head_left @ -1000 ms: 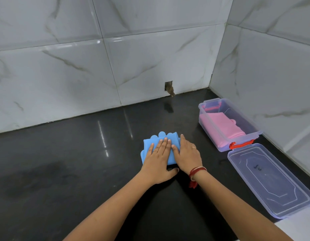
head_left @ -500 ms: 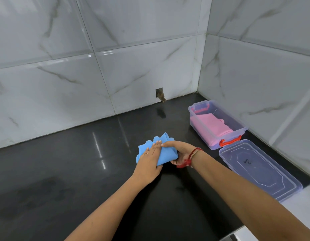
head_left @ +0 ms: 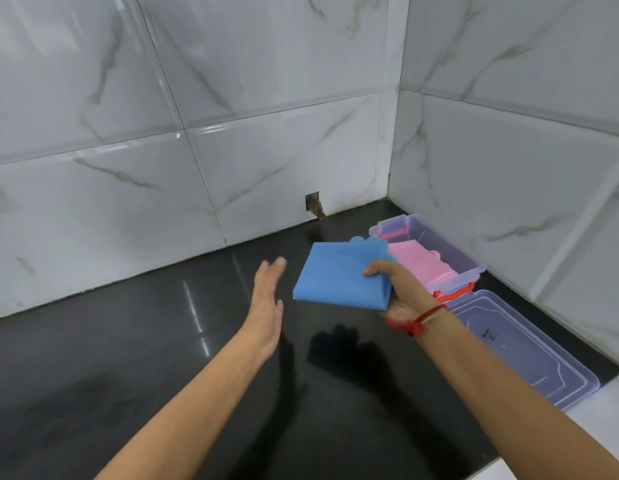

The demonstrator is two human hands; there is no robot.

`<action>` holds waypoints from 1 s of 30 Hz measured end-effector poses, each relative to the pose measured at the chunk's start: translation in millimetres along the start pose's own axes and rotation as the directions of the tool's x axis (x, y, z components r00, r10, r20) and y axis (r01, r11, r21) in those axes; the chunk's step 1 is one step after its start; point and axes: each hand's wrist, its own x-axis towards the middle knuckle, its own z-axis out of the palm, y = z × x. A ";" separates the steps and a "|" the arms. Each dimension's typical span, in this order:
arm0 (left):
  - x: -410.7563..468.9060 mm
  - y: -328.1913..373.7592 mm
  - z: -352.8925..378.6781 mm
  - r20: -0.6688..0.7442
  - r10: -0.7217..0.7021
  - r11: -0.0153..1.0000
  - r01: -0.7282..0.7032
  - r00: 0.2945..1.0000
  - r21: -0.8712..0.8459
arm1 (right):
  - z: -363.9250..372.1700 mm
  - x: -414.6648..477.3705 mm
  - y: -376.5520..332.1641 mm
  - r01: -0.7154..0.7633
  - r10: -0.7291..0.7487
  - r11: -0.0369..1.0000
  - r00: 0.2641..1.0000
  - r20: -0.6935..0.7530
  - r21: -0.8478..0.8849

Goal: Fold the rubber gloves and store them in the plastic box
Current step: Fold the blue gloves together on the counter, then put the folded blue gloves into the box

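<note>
My right hand (head_left: 400, 289) grips a folded blue rubber glove (head_left: 339, 275) from below, thumb on top, and holds it in the air above the black counter, just left of the clear plastic box (head_left: 474, 263). A folded pink glove (head_left: 422, 263) lies inside the box. My left hand (head_left: 268, 299) hovers a little to the left of the blue glove with fingers straight, touching nothing. The blue glove hides the near left corner of the box.
The box's clear lid (head_left: 530, 355) lies flat on the black counter (head_left: 162, 358) in front of the box, near the right wall. Marble-tiled walls meet in a corner behind the box. A small hole (head_left: 313, 204) sits low in the back wall.
My right hand has lifted the folded blue glove off the counter and carried it right toward the box. My left hand has let go of it and now hovers free.
</note>
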 end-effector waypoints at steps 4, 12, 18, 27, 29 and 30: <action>31.7 23.5 2.6 0.402 -0.556 0.792 0.610 0.728 -0.009 | -18.2 -12.5 -18.0 0.077 -0.079 0.996 0.994 0.076 0.034; 83.1 36.2 70.5 0.463 -0.589 0.806 0.520 0.662 0.283 | -44.0 -34.6 -33.1 0.124 -0.128 0.990 0.990 0.066 0.064; 114.6 43.5 119.4 0.483 -0.532 0.831 0.319 0.695 0.457 | -59.2 -33.8 -55.0 0.121 -0.122 0.992 0.992 0.042 0.022; 177.4 64.4 185.5 0.466 -0.474 0.754 0.070 0.747 0.653 | -95.0 9.2 -100.2 0.260 -0.370 0.889 0.894 -0.254 -0.377; 187.0 63.0 201.3 0.426 -0.471 0.661 -0.011 0.772 0.750 | -102.5 18.5 -104.5 0.196 -0.382 0.856 0.863 -0.330 -0.478; 190.5 60.4 209.4 0.409 -0.453 0.590 -0.077 0.792 0.803 | -105.6 22.4 -105.0 0.156 -0.382 0.835 0.855 -0.351 -0.528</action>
